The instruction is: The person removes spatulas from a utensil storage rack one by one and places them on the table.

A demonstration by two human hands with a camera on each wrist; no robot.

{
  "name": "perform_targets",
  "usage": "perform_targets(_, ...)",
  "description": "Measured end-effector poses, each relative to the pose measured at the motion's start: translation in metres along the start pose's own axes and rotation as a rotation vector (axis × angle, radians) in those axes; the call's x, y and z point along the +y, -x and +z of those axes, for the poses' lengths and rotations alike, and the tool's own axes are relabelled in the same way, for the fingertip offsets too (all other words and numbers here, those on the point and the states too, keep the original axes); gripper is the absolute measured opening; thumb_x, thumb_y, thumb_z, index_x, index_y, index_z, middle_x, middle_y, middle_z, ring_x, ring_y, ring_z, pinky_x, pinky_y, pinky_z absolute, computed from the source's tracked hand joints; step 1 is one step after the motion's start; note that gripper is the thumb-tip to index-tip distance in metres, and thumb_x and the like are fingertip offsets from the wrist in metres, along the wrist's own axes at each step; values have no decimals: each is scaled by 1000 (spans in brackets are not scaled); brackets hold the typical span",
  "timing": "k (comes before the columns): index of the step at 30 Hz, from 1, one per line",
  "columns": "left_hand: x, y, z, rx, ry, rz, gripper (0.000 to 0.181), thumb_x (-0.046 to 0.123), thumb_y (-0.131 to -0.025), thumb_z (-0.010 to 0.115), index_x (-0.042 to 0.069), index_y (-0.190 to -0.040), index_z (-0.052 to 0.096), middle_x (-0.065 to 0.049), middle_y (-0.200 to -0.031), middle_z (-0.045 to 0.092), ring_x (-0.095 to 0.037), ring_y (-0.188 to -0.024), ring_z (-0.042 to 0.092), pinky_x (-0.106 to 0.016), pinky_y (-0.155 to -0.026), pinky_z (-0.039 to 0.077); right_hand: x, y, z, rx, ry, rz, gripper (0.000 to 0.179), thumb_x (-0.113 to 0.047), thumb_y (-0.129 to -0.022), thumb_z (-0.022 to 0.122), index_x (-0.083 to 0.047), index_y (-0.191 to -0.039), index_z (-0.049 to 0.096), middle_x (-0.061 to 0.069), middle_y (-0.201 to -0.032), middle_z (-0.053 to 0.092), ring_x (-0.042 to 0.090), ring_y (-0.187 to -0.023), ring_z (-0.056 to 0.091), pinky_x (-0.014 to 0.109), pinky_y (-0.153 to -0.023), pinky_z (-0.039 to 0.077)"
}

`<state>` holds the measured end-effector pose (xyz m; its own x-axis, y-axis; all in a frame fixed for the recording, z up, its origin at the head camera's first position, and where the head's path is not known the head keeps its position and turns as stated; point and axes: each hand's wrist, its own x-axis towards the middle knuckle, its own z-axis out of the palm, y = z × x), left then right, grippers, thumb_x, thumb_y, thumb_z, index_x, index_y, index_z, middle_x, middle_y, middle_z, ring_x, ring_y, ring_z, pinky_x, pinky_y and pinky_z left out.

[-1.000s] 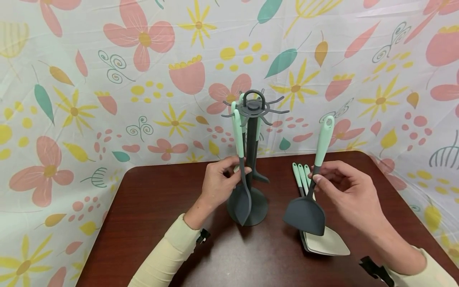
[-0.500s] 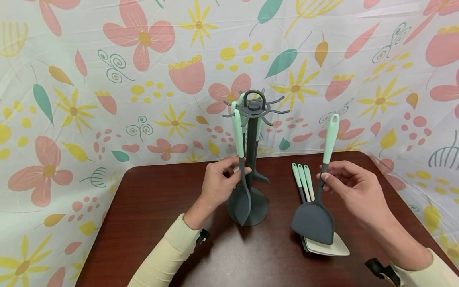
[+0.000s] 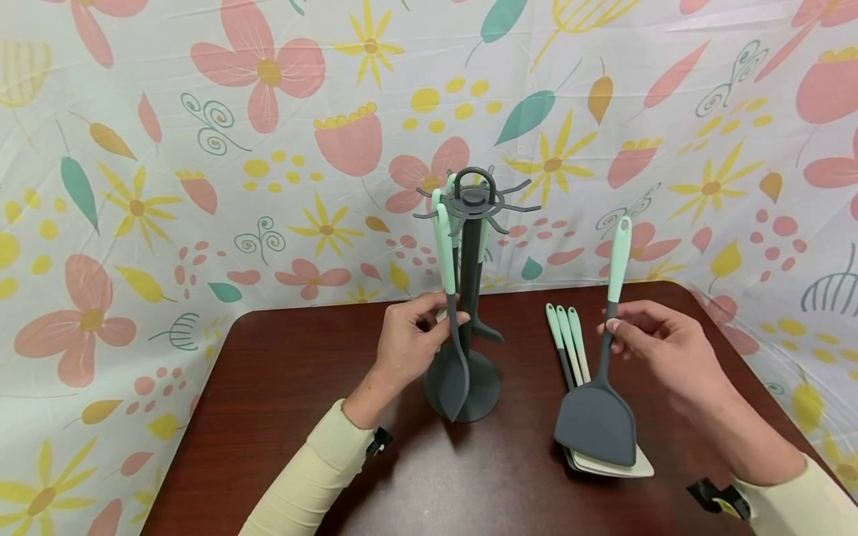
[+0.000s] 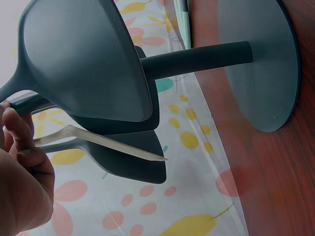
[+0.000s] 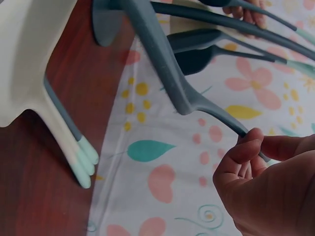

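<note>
Between thumb and fingers, my right hand (image 3: pixel 663 346) pinches the neck of a grey turner (image 3: pixel 596 424) with a mint handle. The turner stands upright, blade down, in front of a stack of utensils. My left hand (image 3: pixel 412 339) grips the dark post (image 4: pixel 202 59) of a utensil stand (image 3: pixel 485 394). A hanging grey spatula (image 3: pixel 449 383) crosses in front of that hand, partly hiding its fingers. Other mint-handled utensils hang behind, including a cream one (image 4: pixel 113 142) and a grey one (image 4: pixel 130 162) in the left wrist view.
Stacked on the brown table (image 3: pixel 281 402) lie utensils with mint handles (image 3: pixel 563 327); a cream turner (image 3: pixel 643 465) is on top. Hooks (image 3: pixel 519 208) spread from the stand's top, and those on its right side carry nothing. A floral cloth (image 3: pixel 268 149) hangs behind the table.
My right hand has moved a little to the right with the turner, whose blade has shifted right and lower over the stack. The left hand has stayed in place.
</note>
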<state>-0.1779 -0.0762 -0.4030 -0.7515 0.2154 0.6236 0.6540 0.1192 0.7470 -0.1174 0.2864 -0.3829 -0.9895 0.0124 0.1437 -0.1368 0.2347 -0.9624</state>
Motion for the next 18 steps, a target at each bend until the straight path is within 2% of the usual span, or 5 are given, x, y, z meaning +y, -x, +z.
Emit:
perform_targets(8,-2,0,-1,-5,-6,11,20,19,-95,83,16,-115,83,6,-70,67,-10,-49,54,-30,-49,49,20,-12,-12,-39,-201,105,15,-10,-103,71,-3,-117,72,4,-96,80,15,-71,67,24,-63,56)
perform_targets(18,0,-1,-1,1,-6,23,21,16,-94,83,13,-115,82,3,-70,67,-11,-49,52,-29,-49,47,44,-20,-18,-58,-272,173,9,-9,-104,70,-8,-112,73,3,-95,80,12,-71,67,23,-62,56)
